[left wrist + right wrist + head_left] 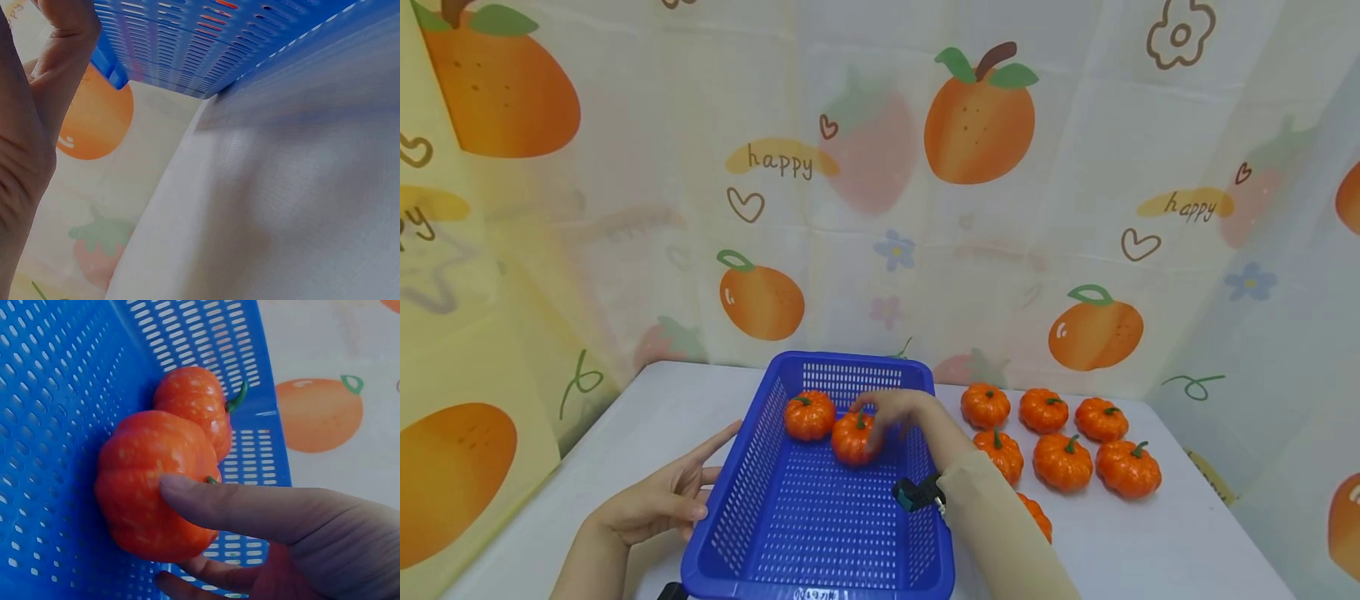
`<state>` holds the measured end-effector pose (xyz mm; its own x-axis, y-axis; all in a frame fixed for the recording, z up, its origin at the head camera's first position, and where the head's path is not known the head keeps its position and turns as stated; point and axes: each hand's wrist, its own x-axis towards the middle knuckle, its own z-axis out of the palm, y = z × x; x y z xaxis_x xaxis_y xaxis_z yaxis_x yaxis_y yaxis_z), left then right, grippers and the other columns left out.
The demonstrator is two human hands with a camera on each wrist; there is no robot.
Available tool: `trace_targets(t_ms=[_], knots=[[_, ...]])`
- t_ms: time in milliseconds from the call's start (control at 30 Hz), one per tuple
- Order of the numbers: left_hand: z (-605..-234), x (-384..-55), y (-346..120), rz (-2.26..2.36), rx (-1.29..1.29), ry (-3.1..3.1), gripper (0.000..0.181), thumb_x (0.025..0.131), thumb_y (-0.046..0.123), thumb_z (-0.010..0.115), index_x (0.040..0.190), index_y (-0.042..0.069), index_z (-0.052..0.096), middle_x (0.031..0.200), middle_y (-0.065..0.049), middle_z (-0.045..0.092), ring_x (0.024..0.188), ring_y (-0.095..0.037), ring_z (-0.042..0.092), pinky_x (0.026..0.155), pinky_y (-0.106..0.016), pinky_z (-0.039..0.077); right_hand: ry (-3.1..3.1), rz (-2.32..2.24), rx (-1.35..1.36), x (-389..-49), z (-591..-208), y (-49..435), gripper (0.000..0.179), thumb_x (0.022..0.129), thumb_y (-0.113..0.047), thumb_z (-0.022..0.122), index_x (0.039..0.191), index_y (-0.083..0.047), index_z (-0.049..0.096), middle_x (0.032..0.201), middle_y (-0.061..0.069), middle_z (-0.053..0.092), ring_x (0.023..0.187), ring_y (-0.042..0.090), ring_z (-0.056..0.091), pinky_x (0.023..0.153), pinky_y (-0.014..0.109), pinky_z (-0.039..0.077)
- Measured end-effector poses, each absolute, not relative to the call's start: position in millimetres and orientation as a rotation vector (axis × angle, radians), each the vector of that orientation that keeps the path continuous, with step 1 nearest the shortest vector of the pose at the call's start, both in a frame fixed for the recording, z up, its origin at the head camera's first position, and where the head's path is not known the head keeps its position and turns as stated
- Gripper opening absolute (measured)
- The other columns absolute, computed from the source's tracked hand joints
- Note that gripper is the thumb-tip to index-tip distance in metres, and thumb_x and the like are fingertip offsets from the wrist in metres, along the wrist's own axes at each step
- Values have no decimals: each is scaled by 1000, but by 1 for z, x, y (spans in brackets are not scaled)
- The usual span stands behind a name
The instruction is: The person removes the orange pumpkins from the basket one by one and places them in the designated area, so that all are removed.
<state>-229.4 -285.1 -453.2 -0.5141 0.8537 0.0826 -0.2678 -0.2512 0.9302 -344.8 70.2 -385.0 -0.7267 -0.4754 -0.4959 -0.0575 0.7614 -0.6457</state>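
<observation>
A blue perforated plastic basket [820, 550] stands on the white table, with two orange toy pumpkins inside near its far end. My right hand [898, 407] reaches over the basket's right side and grips the nearer pumpkin [852, 443]. In the right wrist view its thumb [219, 503] presses on the pumpkin, while other fingers show past the far side. The second pumpkin [809, 417] sits against the gripped one, to its left. Beside the basket's left wall, my left hand [655, 500] has its fingers spread and touches the outside near the rim.
Several more orange pumpkins [1063, 462] with green stems lie in rows on the table [1180, 542] right of the basket. One is partly hidden by the right sleeve [1000, 517]. A fruit-printed curtain [865, 217] hangs behind the table.
</observation>
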Motion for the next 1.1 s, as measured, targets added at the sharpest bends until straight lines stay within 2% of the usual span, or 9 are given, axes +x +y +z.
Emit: trace_targets(t_ms=[167,367,500,767,933,1100], knots=[[-454,-229,-285,1864,792,1198,91,95,-4,44,156,38,-9,147,-15,51,113,-23,68,75,-28,62,2218,-733,-452,-345,-386,71,62,78,-7,78,132,-28,55,151,11,39,131,38,47,100,61,51],[-453,-227,-284,1879,791,1200,91,95,-4,45,157,39,-6,145,-15,52,113,-22,68,74,-27,62,2138,-719,-477,-345,-384,69,60,76,2,77,124,-26,54,136,10,45,124,30,50,103,57,51],[-452,-227,-284,1883,791,1205,91,95,-4,45,157,39,-6,145,-15,52,113,-23,68,74,-28,62,2114,-699,-486,-345,-384,68,59,75,3,79,121,-25,54,135,8,44,120,27,52,102,54,53],[-453,-227,-284,1861,801,1210,90,96,-3,45,157,39,-7,147,-15,50,107,-21,70,74,-28,62,2049,-716,-478,-343,-381,69,54,74,4,80,116,-21,56,127,6,44,105,24,59,86,47,61],[-454,-230,-285,1855,798,1187,90,96,-4,43,156,39,-9,149,-16,49,110,-22,69,75,-28,62,2071,-809,-579,-342,-373,68,58,73,1,81,120,-22,58,123,6,51,104,20,58,83,39,62],[-454,-230,-285,1858,797,1181,91,96,-5,43,156,39,-8,147,-15,51,111,-22,68,75,-29,62,2030,-1008,-648,-344,-365,67,61,78,-3,78,131,-23,56,132,13,51,110,24,60,88,40,61]])
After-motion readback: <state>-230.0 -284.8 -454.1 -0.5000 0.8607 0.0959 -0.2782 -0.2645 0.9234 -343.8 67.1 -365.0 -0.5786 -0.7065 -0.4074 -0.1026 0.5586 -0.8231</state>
